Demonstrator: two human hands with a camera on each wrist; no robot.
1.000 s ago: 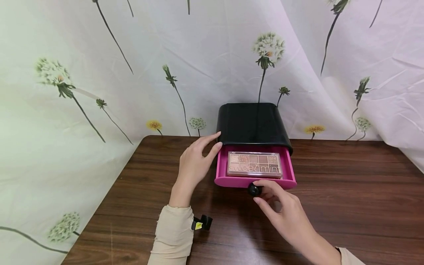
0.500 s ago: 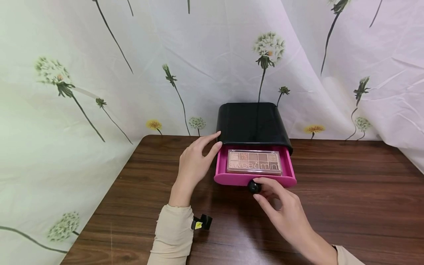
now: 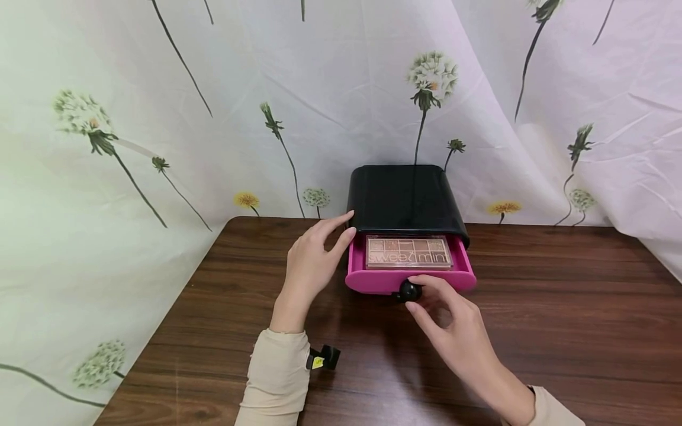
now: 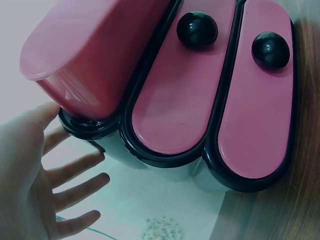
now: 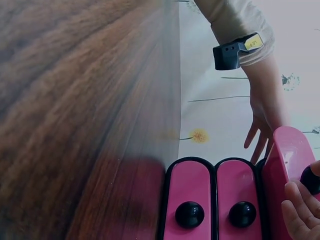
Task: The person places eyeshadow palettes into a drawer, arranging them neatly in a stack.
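drawer unit [image 3: 407, 198] sat at table [image 3: 559, 307] back edge, curtain [image 3: 160, 118] behind | top drawer [image 3: 409, 278] stuck out toward right-hand fingers [image 3: 426, 296], knob [image 3: 409, 290] against fingertips | palette [image 3: 408, 253] lay in drawer, beyond those fingers | left-hand fingers [image 3: 335, 234] touched unit's left side | two shut drawers [image 4: 215, 100] below

A black drawer box [image 3: 406, 198] stands at the back edge of the wooden tabletop [image 3: 559, 307], near its middle. Its top pink drawer [image 3: 373, 280] is partly pulled out toward the front edge, with a round black knob [image 3: 408, 290] on its face. Inside lies a flat eyeshadow palette [image 3: 408, 252], lettered lid up; two lower pink drawers [image 4: 215, 115] sit closed.
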